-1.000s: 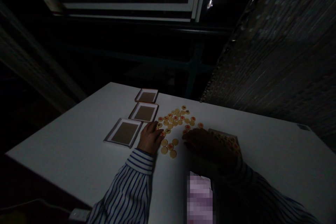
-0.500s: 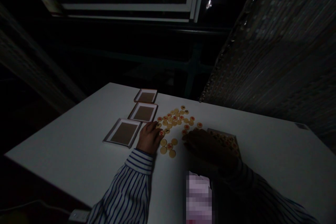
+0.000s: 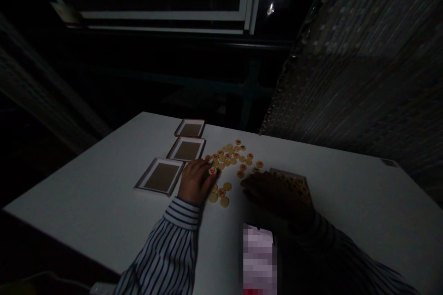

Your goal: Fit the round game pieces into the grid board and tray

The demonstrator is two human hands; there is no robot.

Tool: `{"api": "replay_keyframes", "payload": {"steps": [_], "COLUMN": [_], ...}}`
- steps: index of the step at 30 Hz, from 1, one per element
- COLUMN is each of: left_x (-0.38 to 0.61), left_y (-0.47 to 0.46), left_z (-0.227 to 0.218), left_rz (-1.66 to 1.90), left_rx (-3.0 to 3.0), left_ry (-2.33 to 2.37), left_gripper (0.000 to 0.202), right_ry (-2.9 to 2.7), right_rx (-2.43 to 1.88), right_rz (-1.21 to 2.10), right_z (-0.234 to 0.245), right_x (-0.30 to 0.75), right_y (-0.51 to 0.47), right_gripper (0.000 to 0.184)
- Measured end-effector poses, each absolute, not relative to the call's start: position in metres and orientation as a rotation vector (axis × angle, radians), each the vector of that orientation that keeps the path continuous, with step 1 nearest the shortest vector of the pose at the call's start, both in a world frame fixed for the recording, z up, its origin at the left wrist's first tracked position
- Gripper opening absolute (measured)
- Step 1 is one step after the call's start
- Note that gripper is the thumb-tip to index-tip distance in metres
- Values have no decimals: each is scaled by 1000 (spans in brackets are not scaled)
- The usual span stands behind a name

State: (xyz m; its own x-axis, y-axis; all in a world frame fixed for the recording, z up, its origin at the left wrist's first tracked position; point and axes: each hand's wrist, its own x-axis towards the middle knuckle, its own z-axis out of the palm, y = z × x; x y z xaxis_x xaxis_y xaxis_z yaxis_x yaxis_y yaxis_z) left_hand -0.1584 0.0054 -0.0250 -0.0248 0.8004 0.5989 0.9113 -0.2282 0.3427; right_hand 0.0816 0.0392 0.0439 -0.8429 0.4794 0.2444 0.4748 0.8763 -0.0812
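Between the thumb and fingers of my left hand (image 3: 194, 183) is a round Chinese chess piece (image 3: 212, 171), its red character facing up. Just below it, a small group of pieces (image 3: 221, 192) lies on the table, one face up with a red character among plain ones. Beyond the hand spreads a loose cluster of pieces (image 3: 227, 162), some plain and others marked red or black. My right hand (image 3: 273, 192), in deep shadow, reaches in from the right with fingers extended flat. It partly covers a shallow box (image 3: 289, 174) filled with pieces.
Three shallow trays, a far one (image 3: 190, 127), a middle one (image 3: 187, 149) and a near one (image 3: 159, 175), line the left side of the white table (image 3: 104, 170). A phone (image 3: 259, 258) with a pixelated screen lies in front. A bead curtain (image 3: 363, 64) hangs at right.
The chess piece in my left hand has come up off the table, and its red face now shows upward. My right hand has barely moved. The view has shifted slightly.
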Motion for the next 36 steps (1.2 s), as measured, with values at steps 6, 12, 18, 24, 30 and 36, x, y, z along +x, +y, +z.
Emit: {"api": "replay_keyframes", "payload": {"steps": [6,12,18,24,30,36], "left_x": [-151,-141,-128,-111,-97,-86], "left_y": [2,-2,-3,-4,-3,-2], "left_z": [-16,-11,-6,0,4,8], "left_rz": [-1129,-1150,-1148,-1161,-1191,-1209], "left_rx": [-2120,-2182,-2219,-2280,-2318,-2367], "left_ry": [-1801,-1748,-1726,-1746,-1768,-1779], "left_gripper": [24,24,23,21,21,23], "right_ry": [-2778,-2737,-2768,-2764,-2731,-2726], "right_rx": [-719,-733,-763,-801,-801,-870], "right_rz": [-3,55,128,131,109,66], "right_z": [27,25,21,23,23,26], "right_x": [90,100,105,112,121,131], "right_y": [39,30,29,31,32,41], "right_gripper": [26,26,25,25,27,26]}}
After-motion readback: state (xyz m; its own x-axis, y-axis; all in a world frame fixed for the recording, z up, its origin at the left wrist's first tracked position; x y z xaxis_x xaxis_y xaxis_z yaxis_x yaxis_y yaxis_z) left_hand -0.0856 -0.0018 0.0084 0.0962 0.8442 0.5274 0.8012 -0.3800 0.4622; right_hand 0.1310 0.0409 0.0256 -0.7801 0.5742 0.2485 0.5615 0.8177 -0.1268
